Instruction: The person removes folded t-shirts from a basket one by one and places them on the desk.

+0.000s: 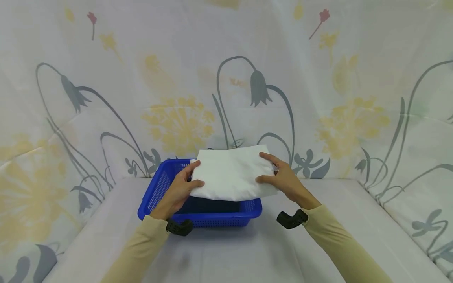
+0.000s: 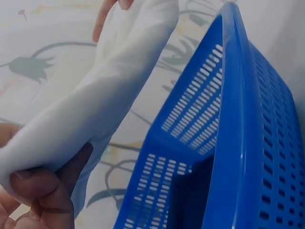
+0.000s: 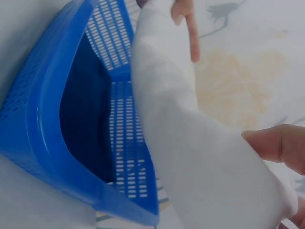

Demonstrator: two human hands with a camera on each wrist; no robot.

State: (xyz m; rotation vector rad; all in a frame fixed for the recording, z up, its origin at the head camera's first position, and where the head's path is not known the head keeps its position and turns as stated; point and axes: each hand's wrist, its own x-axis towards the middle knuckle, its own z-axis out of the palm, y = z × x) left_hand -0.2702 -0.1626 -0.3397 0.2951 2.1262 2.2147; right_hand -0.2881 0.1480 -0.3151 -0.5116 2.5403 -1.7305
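Observation:
Both hands hold up a folded white cloth (image 1: 231, 173) above a blue plastic basket (image 1: 226, 217). My left hand (image 1: 178, 193) grips its left edge, with the thumb on the near face. At the opposite edge, my right hand (image 1: 283, 179) pinches the cloth between thumb and fingers. In the left wrist view the cloth (image 2: 105, 81) looks soft and thick, folded in layers. Inside the basket lies something dark navy (image 3: 86, 109), apparently fabric; the cloth hides part of it in the head view.
The basket has slotted walls and stands on a white-covered surface (image 1: 240, 255). Behind it hangs a pale curtain-like sheet (image 1: 212, 39) printed with grey and yellow flowers. A black band with a small device (image 1: 180, 227) sits on each wrist.

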